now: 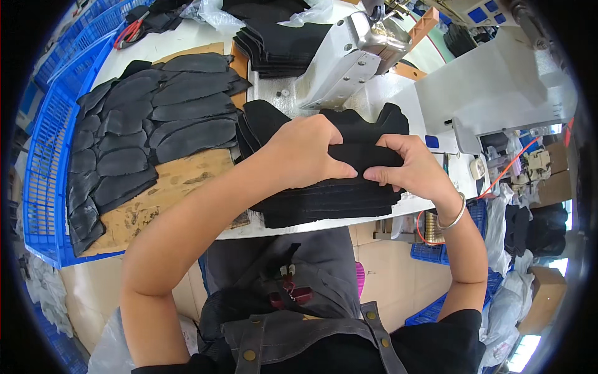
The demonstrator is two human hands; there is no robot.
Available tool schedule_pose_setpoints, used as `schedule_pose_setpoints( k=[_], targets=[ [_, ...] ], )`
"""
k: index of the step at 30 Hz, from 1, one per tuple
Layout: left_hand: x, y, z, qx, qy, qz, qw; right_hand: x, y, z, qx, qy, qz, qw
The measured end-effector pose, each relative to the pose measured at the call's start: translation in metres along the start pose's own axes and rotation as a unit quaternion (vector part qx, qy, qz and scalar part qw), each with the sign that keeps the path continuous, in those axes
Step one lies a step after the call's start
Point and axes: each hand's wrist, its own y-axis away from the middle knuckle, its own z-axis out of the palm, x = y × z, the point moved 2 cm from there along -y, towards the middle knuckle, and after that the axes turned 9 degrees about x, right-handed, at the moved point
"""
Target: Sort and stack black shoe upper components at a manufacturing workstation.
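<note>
A stack of black cut fabric pieces (330, 202) lies at the table's front edge, before the white sewing machine (339, 68). Over that stack, my left hand (309, 153) pinches a black fabric piece (364, 154) between thumb and fingers. From the other side my right hand (412, 167) grips the same piece, its thumb close to the left one. The piece is folded or curled between the hands; its underside is hidden. Whether it is apart from the stack I cannot tell.
Rows of dark oval pieces (193, 112) overlap on a brown board (180, 181) at left, beside a blue crate (47, 181). Another black fabric stack (280, 47) stands behind the machine's left side. Red-handled scissors (129, 34) lie far left. Cardboard boxes (543, 299) stand at right.
</note>
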Motion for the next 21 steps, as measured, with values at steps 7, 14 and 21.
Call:
schedule_pose_setpoints(
  k=[7, 14, 21],
  targets=[
    [0.003, 0.001, 0.0, 0.011, -0.025, -0.003, 1.0, -0.001, 0.001, -0.001, -0.005, 0.012, 0.012, 1.0],
    [0.001, 0.002, 0.005, 0.016, -0.042, 0.001, 0.999, -0.005, 0.001, 0.0, -0.002, 0.028, 0.02, 0.999],
    [-0.002, 0.004, 0.007, 0.065, -0.057, 0.045, 0.995, -0.016, -0.008, 0.003, -0.02, 0.103, -0.001, 0.994]
  ],
)
